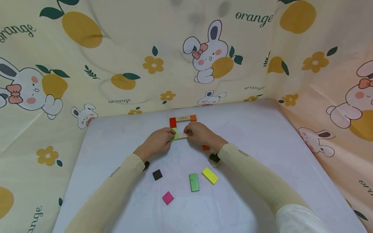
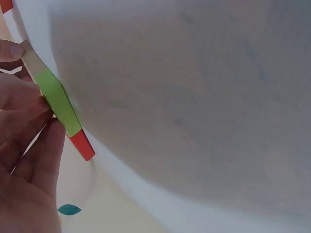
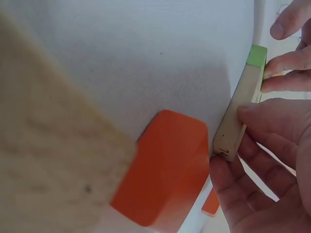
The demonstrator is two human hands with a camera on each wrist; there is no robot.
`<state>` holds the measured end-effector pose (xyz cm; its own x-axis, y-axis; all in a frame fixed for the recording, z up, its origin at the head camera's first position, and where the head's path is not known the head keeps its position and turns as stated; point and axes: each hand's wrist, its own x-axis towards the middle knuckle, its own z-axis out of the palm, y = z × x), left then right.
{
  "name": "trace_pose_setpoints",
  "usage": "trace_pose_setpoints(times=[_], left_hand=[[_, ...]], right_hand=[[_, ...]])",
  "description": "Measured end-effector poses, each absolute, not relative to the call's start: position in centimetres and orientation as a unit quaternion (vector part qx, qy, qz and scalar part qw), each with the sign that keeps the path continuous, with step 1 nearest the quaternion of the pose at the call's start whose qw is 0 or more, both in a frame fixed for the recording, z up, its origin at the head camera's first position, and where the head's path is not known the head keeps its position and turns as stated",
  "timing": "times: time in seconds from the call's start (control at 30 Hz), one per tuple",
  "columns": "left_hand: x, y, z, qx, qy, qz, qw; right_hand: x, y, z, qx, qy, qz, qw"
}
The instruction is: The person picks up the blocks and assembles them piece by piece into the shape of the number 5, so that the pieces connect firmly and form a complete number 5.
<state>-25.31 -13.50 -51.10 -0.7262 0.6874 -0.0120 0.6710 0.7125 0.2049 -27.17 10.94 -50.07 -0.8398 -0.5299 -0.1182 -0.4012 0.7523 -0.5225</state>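
Note:
On the white table, my left hand [image 1: 157, 140] pinches a light green block [image 2: 59, 104] at its outer side. My right hand [image 1: 201, 134] grips a plain wooden block [image 1: 182, 136], its thumb on the face and fingertips at the far end in the right wrist view. These two blocks meet end to end. A red block [image 1: 173, 122] continues the line behind the green one. From the red block, a wooden block with printed characters [image 1: 183, 118] runs right to an orange block [image 1: 193, 118], forming a three-sided outline.
Below my right wrist lie an orange-red block [image 1: 206, 147] and a wooden block [image 1: 215, 164], both partly covered. Nearer me are a black block [image 1: 157, 174], a pink block [image 1: 168, 198], a green block [image 1: 194, 182] and a yellow block [image 1: 210, 175]. Printed fabric [image 1: 169, 81] stands behind.

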Motion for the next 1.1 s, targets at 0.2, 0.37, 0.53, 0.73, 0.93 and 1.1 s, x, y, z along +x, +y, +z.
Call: trace_pose_setpoints(times=[0.2, 0.37, 0.53, 0.73, 0.93, 1.1], left_hand=[[-25.5, -13.4, -51.0, 0.368, 0.921, 0.110, 0.056], [-26.1, -13.6, -50.7, 0.338, 0.918, 0.189, 0.081], [-26.9, -13.8, -50.7, 0.287, 0.905, 0.291, 0.121], [-27.0, -14.2, -50.1, 0.257, 0.891, 0.358, 0.104], [-24.8, -13.5, -49.1, 0.337, 0.911, 0.230, 0.067], [-22.8, -12.3, -50.2, 0.401, 0.907, 0.105, 0.071]], right_hand=[[-27.2, 11.0, -50.3, -0.247, 0.926, -0.250, 0.138], [-27.2, 11.1, -50.5, -0.251, 0.923, -0.252, 0.143], [-27.2, 11.4, -50.6, -0.254, 0.922, -0.253, 0.144], [-27.4, 11.5, -50.4, -0.260, 0.918, -0.253, 0.160], [-27.5, 11.7, -50.4, -0.269, 0.913, -0.261, 0.162], [-27.5, 12.0, -50.3, -0.269, 0.914, -0.257, 0.163]])
